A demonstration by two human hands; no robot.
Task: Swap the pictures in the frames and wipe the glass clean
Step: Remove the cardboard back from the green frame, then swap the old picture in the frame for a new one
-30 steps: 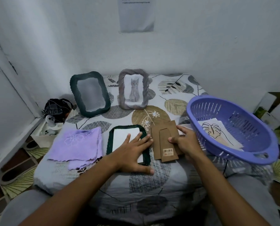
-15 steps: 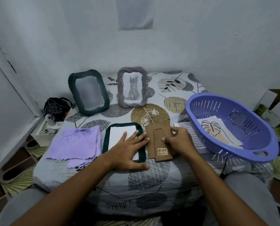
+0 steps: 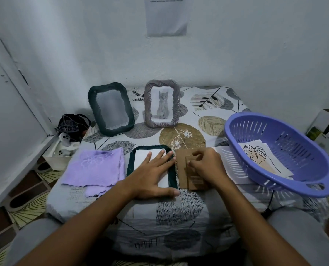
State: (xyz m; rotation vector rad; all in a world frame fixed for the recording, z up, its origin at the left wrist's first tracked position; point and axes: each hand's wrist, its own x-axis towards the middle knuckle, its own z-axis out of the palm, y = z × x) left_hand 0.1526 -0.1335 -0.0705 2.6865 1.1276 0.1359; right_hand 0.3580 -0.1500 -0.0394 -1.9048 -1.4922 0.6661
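A dark green frame (image 3: 131,162) lies face down on the table in front of me, with a white sheet showing inside it. My left hand (image 3: 152,173) rests flat on that sheet, fingers spread. Right beside it lies a brown cardboard backing board (image 3: 182,169), and my right hand (image 3: 205,167) pinches its stand flap with curled fingers. A second dark green frame (image 3: 110,108) and a grey frame with a cat picture (image 3: 161,103) stand upright at the back. A lilac cloth (image 3: 96,169) lies to the left.
A purple plastic basket (image 3: 303,181) at the right holds a leaf drawing (image 3: 255,156) and other sheets. A white sheet (image 3: 230,169) lies under its near edge. The patterned tablecloth (image 3: 182,137) covers a small table against white walls; a box with toys (image 3: 67,143) sits at left.
My right hand has shifted left onto the cardboard backing, its fingers now curled on the stand flap. My left hand stays pressed on the lying frame.
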